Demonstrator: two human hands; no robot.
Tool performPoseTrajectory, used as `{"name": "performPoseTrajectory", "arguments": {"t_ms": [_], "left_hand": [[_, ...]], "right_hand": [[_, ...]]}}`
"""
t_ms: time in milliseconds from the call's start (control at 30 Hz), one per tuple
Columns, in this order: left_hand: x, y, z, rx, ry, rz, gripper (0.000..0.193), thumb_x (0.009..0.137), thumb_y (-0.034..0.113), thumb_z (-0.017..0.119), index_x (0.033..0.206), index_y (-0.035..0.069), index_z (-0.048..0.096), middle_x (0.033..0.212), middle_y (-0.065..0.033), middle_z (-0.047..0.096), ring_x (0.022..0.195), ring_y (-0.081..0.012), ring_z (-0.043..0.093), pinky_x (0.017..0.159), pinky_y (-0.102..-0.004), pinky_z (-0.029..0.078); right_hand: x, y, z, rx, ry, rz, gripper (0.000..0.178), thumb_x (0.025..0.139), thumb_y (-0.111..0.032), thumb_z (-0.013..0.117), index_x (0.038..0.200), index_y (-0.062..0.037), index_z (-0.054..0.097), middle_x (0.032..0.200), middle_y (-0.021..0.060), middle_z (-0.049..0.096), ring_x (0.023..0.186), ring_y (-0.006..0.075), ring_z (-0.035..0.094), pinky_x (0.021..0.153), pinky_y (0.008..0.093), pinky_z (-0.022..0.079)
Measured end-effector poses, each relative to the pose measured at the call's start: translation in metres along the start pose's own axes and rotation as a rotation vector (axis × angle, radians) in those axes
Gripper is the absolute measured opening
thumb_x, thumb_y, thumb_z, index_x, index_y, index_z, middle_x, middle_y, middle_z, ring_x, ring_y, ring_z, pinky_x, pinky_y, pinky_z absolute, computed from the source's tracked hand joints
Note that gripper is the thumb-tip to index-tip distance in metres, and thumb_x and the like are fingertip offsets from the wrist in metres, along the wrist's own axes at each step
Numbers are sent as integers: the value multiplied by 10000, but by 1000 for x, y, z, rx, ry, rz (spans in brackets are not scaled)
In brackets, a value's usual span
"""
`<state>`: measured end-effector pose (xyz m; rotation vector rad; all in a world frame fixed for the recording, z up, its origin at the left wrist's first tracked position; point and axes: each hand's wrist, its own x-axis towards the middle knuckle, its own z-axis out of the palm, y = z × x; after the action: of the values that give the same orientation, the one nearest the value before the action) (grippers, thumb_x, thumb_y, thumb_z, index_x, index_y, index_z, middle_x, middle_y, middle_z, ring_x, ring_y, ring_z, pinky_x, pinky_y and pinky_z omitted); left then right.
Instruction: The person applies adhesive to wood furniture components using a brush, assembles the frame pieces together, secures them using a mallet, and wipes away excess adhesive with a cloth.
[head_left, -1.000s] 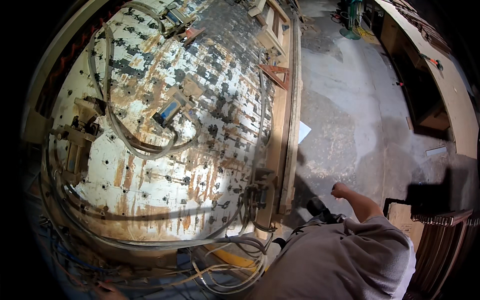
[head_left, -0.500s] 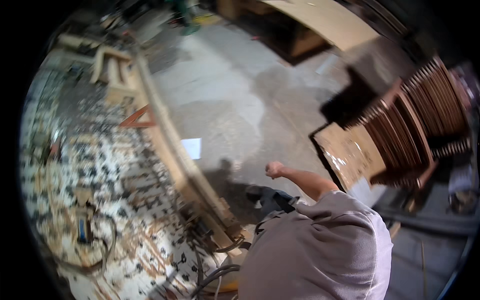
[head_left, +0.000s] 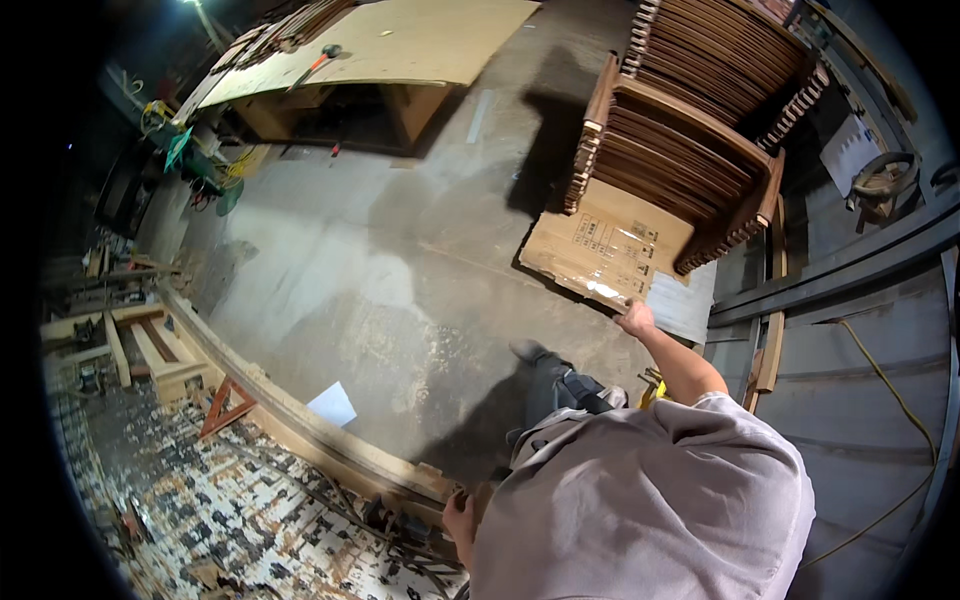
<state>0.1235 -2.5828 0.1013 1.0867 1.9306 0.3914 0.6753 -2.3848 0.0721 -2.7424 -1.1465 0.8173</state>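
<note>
My right hand (head_left: 636,319) is held forward with its fingers curled in. In the picture it overlaps the near corner of a flat cardboard sheet (head_left: 580,248); whether it touches the sheet I cannot tell. Any content of its fingers is hidden. Low beside my body, my left hand (head_left: 459,522) is near the wooden edge (head_left: 350,463) of the workbench, its fingers only partly visible against a dark patch. Stacked brown wooden frames (head_left: 672,155) stand on the cardboard, packed in two close rows.
A low table with a pale board top (head_left: 440,45) carries a red-handled mallet (head_left: 325,56). On the bench lie a red triangle (head_left: 226,408) and a wooden frame (head_left: 150,350). White paper (head_left: 333,404) is beside the bench edge. A yellow cord (head_left: 900,395) runs at right.
My view has turned right, and the stacked frames are now more directly ahead. My right hand has come next to the cardboard corner. My left hand has come into view by the bench.
</note>
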Motion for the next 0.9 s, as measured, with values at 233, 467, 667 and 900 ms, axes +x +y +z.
{"name": "performPoseTrajectory", "arguments": {"t_ms": [233,467,667,900], "left_hand": [[70,43,24,-168,99,-126,307,809,110,659,1076,-41,648,957,-159,692,865,-233,677,768,-351,534],[226,233,91,-76,33,229,440,774,145,726,1154,-21,581,1013,-168,669,889,-230,665,811,-336,513],[343,520,238,84,-186,629,695,697,154,804,1267,-52,465,1173,-264,581,1043,-336,616,869,-396,506],[368,716,403,115,-368,931,1032,635,288,859,1416,-24,262,1295,-290,492,1203,-420,488,1011,-441,415]], "right_hand": [[140,-58,-61,218,241,-102,657,714,-332,740,1262,-34,536,1153,262,606,1112,382,568,953,435,466],[335,-91,-193,52,526,-252,515,740,-95,637,1228,-23,487,1216,225,533,1121,404,520,921,457,479],[498,-81,-283,-321,614,-195,594,787,-75,553,1356,-22,388,1392,182,414,1286,330,410,1027,487,380],[575,-46,-354,-460,492,-107,797,719,-123,710,1417,-85,329,1429,119,394,1319,319,375,1060,558,324]]}}
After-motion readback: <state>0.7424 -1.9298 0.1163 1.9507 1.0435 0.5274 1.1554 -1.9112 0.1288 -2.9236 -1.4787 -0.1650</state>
